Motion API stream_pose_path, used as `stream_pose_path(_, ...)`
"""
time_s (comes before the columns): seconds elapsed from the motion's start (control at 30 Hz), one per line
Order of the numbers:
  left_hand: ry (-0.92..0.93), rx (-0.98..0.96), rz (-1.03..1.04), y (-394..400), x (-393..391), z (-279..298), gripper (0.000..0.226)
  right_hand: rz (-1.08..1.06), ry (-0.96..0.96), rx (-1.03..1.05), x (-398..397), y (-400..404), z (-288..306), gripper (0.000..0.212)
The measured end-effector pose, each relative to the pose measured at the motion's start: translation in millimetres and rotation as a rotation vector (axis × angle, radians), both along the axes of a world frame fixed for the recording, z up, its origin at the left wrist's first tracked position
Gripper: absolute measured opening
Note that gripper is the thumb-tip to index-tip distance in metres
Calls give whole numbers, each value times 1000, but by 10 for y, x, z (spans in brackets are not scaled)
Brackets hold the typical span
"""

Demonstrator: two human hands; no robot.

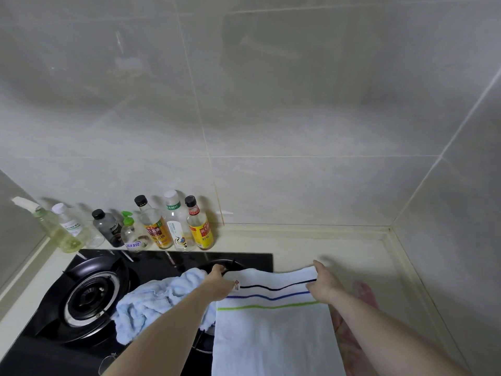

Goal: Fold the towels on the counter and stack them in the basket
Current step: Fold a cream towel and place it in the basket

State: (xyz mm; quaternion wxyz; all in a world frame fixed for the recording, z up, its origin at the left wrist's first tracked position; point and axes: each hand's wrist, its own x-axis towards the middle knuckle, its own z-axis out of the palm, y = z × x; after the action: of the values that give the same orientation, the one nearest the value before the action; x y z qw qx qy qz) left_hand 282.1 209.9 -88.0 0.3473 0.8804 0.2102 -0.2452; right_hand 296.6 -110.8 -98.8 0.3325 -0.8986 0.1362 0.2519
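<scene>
The white towel (pixel 273 329) with black, blue and green stripes lies spread lengthwise at 6 o'clock of the view, partly on the cream worktop (pixel 339 248) and partly over the right edge of the black gas hob (pixel 89 294). Its far edge is raised slightly off the surface.

The left hand (pixel 219 283) grips the far left corner of the white towel, fingers curled over the edge beside a small label. The right hand (pixel 324 283) grips the far right corner, thumb on top and fingers wrapped under the fabric. Both forearms extend from 6 o'clock towards 12 o'clock.

A crumpled light blue towel (pixel 151 302) lies on the hob at 9 o'clock of the white towel, touching it and partly under the left forearm. A pinkish cloth (pixel 364 294) shows at 3 o'clock of the white towel, mostly hidden by the right forearm.

A row of bottles (pixel 151 226) stands against the tiled wall (pixel 298 104) at 10 o'clock of the hands.
</scene>
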Motion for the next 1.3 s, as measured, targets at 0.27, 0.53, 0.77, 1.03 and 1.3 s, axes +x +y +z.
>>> stream_pose_path(0.27,-8,-100,90,-78,19,-94,73,-187,-47,107,43,43,-5,69)
stream_pose_path(0.53,-163,-150,139,-40,26,77,48,-249,-165,152,41,55,238,35)
stream_pose_path(0.77,-262,-70,50,21,-152,384,15,-219,-194,142,-67,-92,448,32)
stream_pose_path(1.03,-451,72,6,-5,-564,773,16,-96,-287,153,-313,-268,700,15)
stream_pose_path(1.3,-532,94,9,-88,-1104,915,13,-3,-367,255,-679,-413,783,34)
